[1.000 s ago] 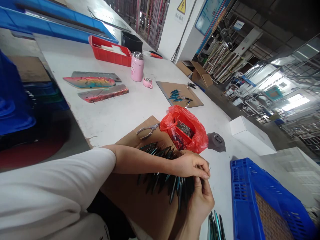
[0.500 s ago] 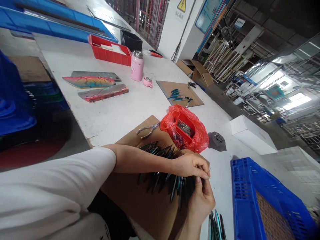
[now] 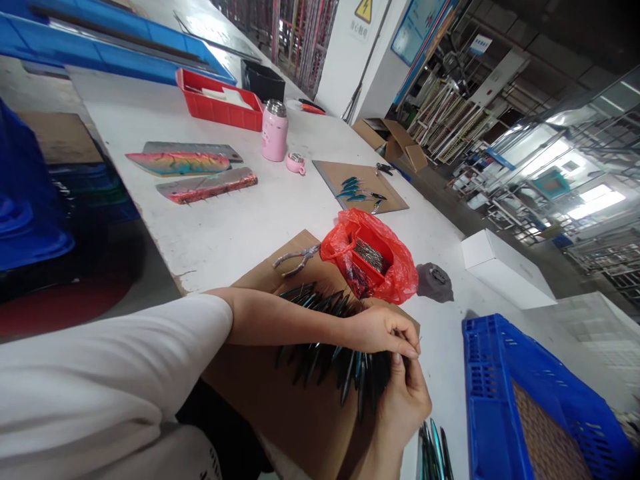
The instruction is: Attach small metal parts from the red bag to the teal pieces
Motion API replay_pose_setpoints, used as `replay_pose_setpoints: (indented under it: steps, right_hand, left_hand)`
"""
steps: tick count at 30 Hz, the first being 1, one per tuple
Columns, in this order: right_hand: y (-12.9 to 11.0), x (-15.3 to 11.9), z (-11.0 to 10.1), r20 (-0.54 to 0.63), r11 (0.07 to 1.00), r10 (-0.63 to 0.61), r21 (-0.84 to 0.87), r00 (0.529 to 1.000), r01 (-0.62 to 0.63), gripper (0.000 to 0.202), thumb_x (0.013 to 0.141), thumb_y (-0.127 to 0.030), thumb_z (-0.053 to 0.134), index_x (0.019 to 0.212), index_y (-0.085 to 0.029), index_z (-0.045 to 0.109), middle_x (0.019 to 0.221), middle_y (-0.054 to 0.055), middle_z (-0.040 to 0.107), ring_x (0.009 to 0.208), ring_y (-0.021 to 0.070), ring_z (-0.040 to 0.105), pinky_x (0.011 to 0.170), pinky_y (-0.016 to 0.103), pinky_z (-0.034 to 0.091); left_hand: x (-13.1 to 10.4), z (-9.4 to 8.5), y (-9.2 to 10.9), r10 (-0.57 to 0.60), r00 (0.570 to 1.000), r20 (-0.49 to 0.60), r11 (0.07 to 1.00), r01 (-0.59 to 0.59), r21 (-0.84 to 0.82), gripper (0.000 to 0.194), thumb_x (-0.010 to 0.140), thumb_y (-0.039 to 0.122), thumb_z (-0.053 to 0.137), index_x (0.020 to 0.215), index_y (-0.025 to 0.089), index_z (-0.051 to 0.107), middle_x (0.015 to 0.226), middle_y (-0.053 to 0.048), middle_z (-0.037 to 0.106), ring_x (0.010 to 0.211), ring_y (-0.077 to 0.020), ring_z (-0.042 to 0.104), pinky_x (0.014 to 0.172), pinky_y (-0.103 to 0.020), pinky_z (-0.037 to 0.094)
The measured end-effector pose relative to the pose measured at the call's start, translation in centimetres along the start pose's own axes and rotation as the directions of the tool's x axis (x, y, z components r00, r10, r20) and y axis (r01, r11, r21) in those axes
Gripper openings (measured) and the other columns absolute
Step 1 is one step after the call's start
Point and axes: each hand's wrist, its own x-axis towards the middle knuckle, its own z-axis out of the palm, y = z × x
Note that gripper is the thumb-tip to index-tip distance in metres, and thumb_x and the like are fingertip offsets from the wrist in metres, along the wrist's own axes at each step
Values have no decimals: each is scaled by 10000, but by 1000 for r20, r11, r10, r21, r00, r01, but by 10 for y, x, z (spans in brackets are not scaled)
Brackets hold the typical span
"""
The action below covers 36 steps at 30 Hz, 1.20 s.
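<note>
My left hand (image 3: 383, 331) reaches across from the left with thumb and fingers pinched together. Just below, my right hand (image 3: 404, 400) is closed too, its fingertips meeting the left ones. A thin wire-like tip pokes out at the fingertips; the rest of what they hold is hidden. Under my left forearm lie many slender, dark, shiny fishing-lure bodies (image 3: 345, 377), fanned out on a cardboard sheet (image 3: 295, 417). Behind my hands, a red plastic bag (image 3: 400, 267) surrounds a red box (image 3: 367, 230) of thin metal pieces (image 3: 371, 256). Pliers (image 3: 297, 260) lie left of the bag.
More dark lure bodies (image 3: 435, 450) lie right of my right hand, near a blue crate (image 3: 483, 387). Farther back are a grey roll (image 3: 435, 282), a white box (image 3: 505, 267), a board with blue lures (image 3: 390, 193), a pink flask (image 3: 275, 133) and large painted lures (image 3: 210, 187).
</note>
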Motion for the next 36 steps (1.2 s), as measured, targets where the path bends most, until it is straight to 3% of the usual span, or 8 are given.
replay_pose_setpoints:
  steps: [3, 13, 18, 22, 26, 31, 34, 36]
  right_hand:
    - [-2, 0, 1, -37, 999, 50, 17, 998, -50, 451, 673, -456, 585, 1043, -199, 607, 1022, 43, 632, 892, 199, 578, 825, 276, 426]
    - [-12, -4, 2, 3, 996, 86, 26, 996, -86, 424, 695, -445, 568, 1036, -195, 605, 1010, 25, 638, 914, 181, 566, 803, 247, 416]
    - [-10, 0, 1, 61, 995, 101, -29, 993, -99, 444, 711, -475, 528, 1058, -205, 592, 1013, 36, 637, 896, 185, 569, 760, 253, 417]
    - [-4, 7, 0, 112, 949, 149, -295, 983, -110, 466, 716, -511, 489, 1080, -234, 577, 979, 46, 648, 834, 195, 587, 679, 270, 419]
    - [8, 11, 8, 183, 842, 128, -540, 975, -10, 467, 742, -509, 421, 1108, -247, 550, 967, 66, 646, 798, 219, 586, 666, 317, 410]
    - [19, 11, 19, 207, 859, -2, -501, 978, 108, 606, 700, -539, 460, 1189, -182, 467, 1049, 124, 596, 884, 241, 559, 727, 339, 413]
    - [18, 17, 6, 153, 866, -29, -490, 988, 101, 603, 730, -555, 397, 1204, -186, 446, 1099, 127, 572, 923, 239, 551, 778, 344, 405]
    - [21, 26, -15, 97, 828, 32, -560, 995, 28, 581, 738, -555, 365, 1195, -208, 458, 1105, 118, 573, 942, 248, 550, 800, 356, 400]
  left_hand:
    - [0, 1, -1, 25, 1000, 5, 1000, -25, 15, 118, 717, 222, 601, 780, 122, 601, 822, -17, 623, 776, -85, 571, 709, -172, 427]
    - [1, 0, -7, 141, 990, -20, 970, -134, 203, 95, 689, 211, 632, 686, 122, 597, 762, -15, 569, 767, -79, 525, 718, -160, 404]
    - [5, -2, -15, 19, 1000, -3, 971, -18, 237, 116, 674, 219, 641, 746, 131, 622, 792, -9, 569, 732, -73, 535, 688, -158, 409]
    - [14, -15, -23, -139, 988, -74, 978, 148, 149, 339, 727, 340, 593, 999, 140, 572, 852, -24, 604, 761, -96, 563, 682, -183, 418]
    - [25, -32, -23, -91, 979, -181, 995, 96, 18, 272, 773, 285, 543, 976, 106, 553, 942, -67, 602, 855, -111, 558, 766, -209, 414]
    - [32, -44, -25, -110, 958, -263, 994, 106, -31, 236, 765, 236, 548, 948, 87, 547, 884, -67, 607, 799, -106, 564, 755, -224, 426]
    - [34, -49, -27, -104, 949, -297, 994, 110, 2, 218, 758, 212, 548, 934, 83, 554, 854, -56, 608, 776, -97, 562, 747, -213, 428]
    - [35, -52, -27, -92, 947, -309, 990, 120, 71, 206, 761, 217, 539, 920, 88, 563, 830, -42, 607, 754, -89, 559, 727, -196, 427]
